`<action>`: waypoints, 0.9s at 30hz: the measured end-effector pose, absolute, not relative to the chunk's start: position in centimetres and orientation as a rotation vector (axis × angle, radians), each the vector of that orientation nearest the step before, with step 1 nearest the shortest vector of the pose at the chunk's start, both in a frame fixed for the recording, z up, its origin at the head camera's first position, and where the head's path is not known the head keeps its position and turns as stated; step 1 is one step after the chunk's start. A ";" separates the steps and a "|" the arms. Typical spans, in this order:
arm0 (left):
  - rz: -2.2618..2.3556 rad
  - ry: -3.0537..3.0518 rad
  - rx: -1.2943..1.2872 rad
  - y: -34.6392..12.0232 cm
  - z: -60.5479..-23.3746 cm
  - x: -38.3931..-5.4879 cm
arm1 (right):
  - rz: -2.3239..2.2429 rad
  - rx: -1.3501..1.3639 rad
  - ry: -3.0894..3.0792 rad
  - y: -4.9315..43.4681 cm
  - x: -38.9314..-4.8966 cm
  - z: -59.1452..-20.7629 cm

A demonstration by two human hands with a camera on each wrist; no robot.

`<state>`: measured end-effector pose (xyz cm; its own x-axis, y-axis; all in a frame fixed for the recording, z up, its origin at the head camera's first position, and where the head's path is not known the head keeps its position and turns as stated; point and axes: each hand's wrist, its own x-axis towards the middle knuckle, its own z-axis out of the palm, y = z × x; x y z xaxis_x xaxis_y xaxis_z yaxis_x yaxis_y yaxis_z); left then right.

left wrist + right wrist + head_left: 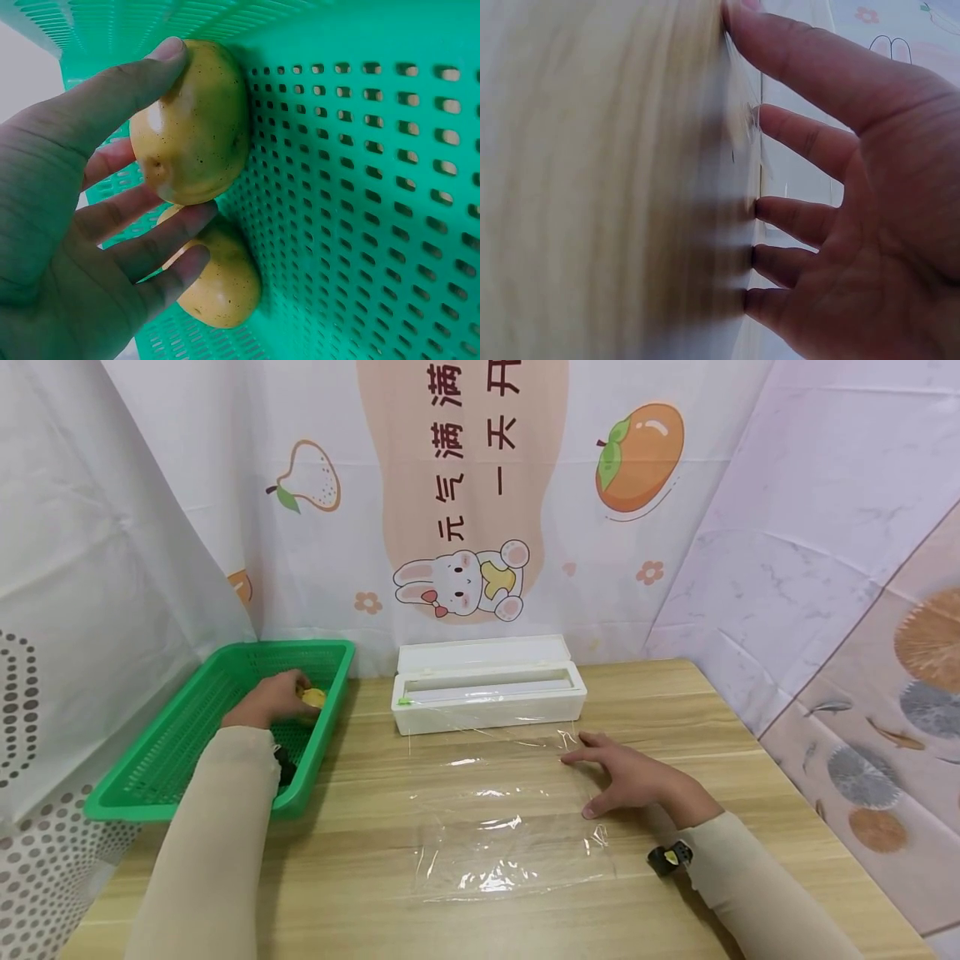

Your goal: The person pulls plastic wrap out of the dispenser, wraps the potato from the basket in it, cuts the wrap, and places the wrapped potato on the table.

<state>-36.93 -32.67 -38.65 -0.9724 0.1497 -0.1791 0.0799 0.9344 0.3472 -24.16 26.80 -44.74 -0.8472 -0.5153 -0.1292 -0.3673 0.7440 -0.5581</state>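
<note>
Inside the green perforated plastic basket (135, 812), my left hand (272, 700) pinches an oval, dark-speckled yellow potato-like piece (199, 127); a fuller wrap should steady it past its yellow neighbour (225, 281). My right hand (633, 777) lies spread by the clear plastic film (487, 835).

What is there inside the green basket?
Two yellow, potato-like objects; the left hand has its grip on one. The left sleeve covers part of the basket, so anything beneath that sleeve cannot be seen.
</note>
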 end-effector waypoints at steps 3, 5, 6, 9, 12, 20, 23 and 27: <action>0.506 2.882 0.168 -32.6 -38.7 -36.9 | -0.773 -0.691 2.670 26.8 -24.2 -44.7; 0.503 2.879 0.163 -32.6 -38.7 -36.9 | -0.773 -0.689 2.669 26.8 -24.2 -44.8; 0.499 2.877 0.162 -32.6 -38.7 -36.9 | -0.775 -0.687 2.668 26.9 -24.2 -44.8; 0.488 2.871 0.151 -32.6 -38.7 -36.8 | -0.773 -0.685 2.667 26.9 -24.2 -44.8; 0.466 2.863 0.137 -32.6 -38.6 -36.6 | -0.772 -0.687 2.670 26.9 -24.2 -44.9; 0.376 2.800 0.092 -32.6 -38.4 -35.9 | -0.771 -0.688 2.669 26.9 -24.2 -44.9; 0.373 2.799 0.095 -32.8 -38.4 -35.9 | -0.769 -0.692 2.668 26.9 -24.3 -44.9; 0.387 2.805 0.065 -32.9 -38.3 -35.9 | -0.766 -0.689 2.674 26.9 -24.3 -44.9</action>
<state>-35.91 -32.90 -38.26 -0.9517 0.0859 -0.2949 0.0028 0.9625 0.2713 -24.28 26.90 -44.94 -0.8485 -0.5133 -0.1285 -0.3675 0.7463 -0.5550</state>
